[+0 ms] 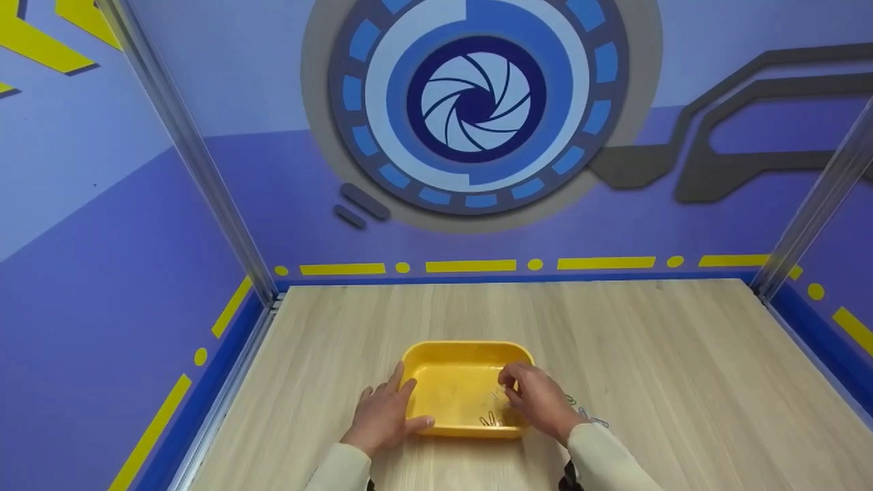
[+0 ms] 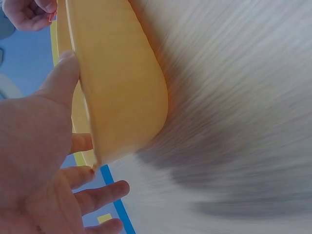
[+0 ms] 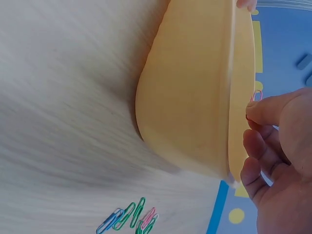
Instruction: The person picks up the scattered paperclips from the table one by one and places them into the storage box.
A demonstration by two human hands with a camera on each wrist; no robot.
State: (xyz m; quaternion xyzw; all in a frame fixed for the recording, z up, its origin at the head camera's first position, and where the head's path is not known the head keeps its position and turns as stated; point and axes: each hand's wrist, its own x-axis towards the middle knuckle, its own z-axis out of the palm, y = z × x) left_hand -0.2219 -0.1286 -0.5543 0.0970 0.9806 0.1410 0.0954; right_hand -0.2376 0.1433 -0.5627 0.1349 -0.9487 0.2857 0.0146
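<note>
A yellow plastic tray [image 1: 450, 392] rests on the wooden table. My left hand [image 1: 384, 412] lies at its left front corner, fingers spread and fairly straight. The thumb rests over the front rim, and one finger reaches inside while the others stay along the outside. Over the tray's right part, my right hand [image 1: 542, 399] pinches a pink paper clip [image 3: 258, 91] between thumb and forefinger. Several paper clips [image 1: 488, 420] lie on the tray floor near its front right corner.
Beside the tray's right side, several loose paper clips lie on the table, among them a blue paper clip [image 3: 109, 221] and a green paper clip [image 3: 138, 212]. Printed blue and purple panels [image 1: 273, 204] close off the table's back and sides, with metal posts [image 1: 198, 157] at the corners.
</note>
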